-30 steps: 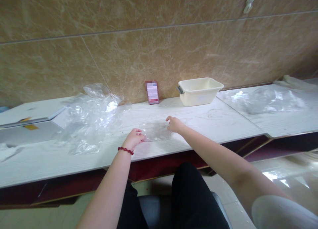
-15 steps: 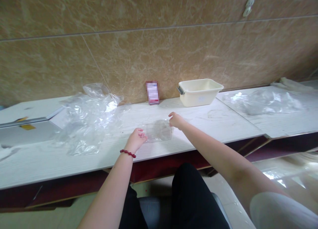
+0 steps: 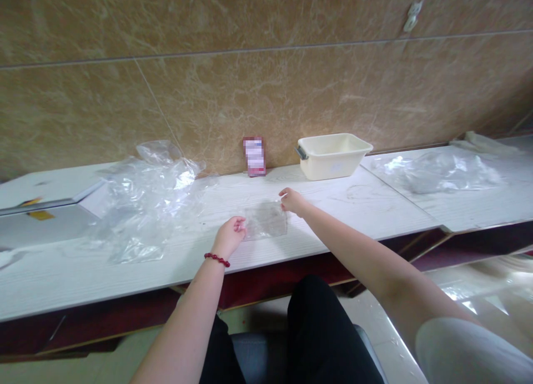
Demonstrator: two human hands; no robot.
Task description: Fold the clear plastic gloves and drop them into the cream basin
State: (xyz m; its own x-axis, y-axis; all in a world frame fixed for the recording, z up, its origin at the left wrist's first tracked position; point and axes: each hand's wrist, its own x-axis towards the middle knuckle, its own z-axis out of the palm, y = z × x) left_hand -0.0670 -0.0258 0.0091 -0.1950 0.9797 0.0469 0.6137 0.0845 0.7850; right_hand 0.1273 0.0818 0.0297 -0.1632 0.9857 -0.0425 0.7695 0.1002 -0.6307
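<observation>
A clear plastic bag (image 3: 265, 222) lies spread flat between my two hands, close to the front of the white table (image 3: 328, 217). My left hand (image 3: 230, 233), with a red bead bracelet (image 3: 217, 259) at the wrist, pinches the bag's left edge with curled fingers. At the upper right corner, my right hand (image 3: 293, 201) has thumb and forefinger closed on the bag. To the left lies a heap of crumpled clear plastic bags (image 3: 154, 201).
A cream plastic bin (image 3: 333, 165) with a grey handle stands against the wall, beside a phone-like upright object (image 3: 254, 157) with a blurred face. More clear plastic bags (image 3: 441, 170) lie at right. A white box (image 3: 45, 223) sits at far left.
Both hands keep hold of the bag. My right hand has shifted slightly left, and the view has moved a little; the bag looks about as flat as before.
</observation>
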